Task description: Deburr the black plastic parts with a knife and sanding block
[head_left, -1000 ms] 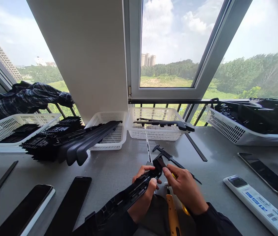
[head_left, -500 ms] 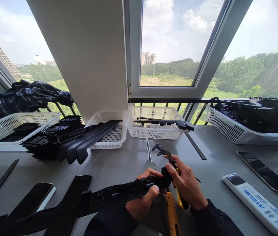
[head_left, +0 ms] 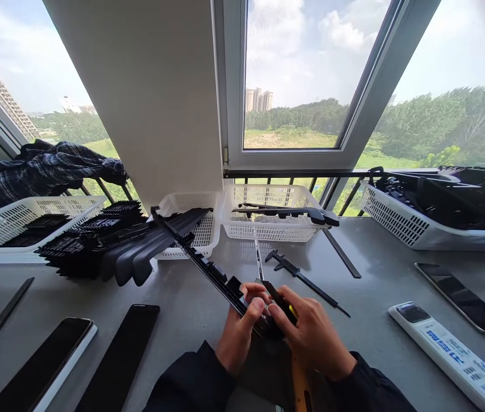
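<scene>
My left hand is closed round the lower end of a long black plastic trim strip, which slants up and away to the left. My right hand grips a black-and-yellow utility knife, its flat dark blade pointing up and left beside the left fingers. Where the blade meets the strip is hidden by my fingers. Just beyond my hands lies a black caliper on the grey table. An orange-handled tool shows partly below my right hand.
White baskets stand along the window, several with black parts. Black trim pieces are stacked at the left. Phones lie at both sides, near a white labelled box at the right and a dark flat bar.
The trim strip has swung from lying toward the lower left to pointing up and left. Both hands have shifted slightly left, the knife with them, uncovering the caliper.
</scene>
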{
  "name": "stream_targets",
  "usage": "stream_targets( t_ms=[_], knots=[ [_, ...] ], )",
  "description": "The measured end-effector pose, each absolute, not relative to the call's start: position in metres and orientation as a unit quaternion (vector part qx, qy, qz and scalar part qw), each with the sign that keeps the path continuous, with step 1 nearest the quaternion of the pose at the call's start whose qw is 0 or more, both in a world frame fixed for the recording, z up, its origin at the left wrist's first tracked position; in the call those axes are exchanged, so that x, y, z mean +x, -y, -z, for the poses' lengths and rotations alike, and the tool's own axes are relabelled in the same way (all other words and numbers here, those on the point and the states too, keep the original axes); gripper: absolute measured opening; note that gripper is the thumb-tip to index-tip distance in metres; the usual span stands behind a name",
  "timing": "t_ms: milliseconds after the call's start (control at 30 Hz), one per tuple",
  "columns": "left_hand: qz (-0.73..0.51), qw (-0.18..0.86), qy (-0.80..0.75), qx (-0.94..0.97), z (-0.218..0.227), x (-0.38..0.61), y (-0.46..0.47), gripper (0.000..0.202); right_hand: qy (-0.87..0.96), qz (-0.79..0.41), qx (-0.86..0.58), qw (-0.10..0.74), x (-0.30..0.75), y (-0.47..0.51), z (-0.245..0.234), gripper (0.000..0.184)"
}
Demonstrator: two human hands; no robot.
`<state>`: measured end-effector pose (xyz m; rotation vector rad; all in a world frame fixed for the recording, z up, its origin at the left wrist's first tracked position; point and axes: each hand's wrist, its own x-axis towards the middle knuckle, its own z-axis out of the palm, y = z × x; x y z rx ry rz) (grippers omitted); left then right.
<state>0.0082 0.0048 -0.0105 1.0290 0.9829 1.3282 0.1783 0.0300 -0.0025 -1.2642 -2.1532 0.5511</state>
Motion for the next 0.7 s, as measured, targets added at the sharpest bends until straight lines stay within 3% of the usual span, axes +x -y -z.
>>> stream_targets(
  t_ms=[133, 333, 700],
  knots=[
    [-0.549, 0.558, -0.450, 0.430, 0.003, 0.009, -0.007, 0.048, 0.804, -0.223, -0.475, 0.280, 0.177, -0.028, -0.003, 0.030],
    [-0.574, 0.483, -0.495, 0.437, 0.001, 0.003, -0.012, 0.054, 0.778, -0.306, -0.469, 0.284, 0.182, -0.028, -0.013, 0.044],
    [-0.634, 0.453, -0.490, 0.392, -0.005, -0.005, -0.017, 0.040, 0.799, -0.376, -0.422, 0.206, 0.180, -0.023, -0.017, 0.061]
  ],
)
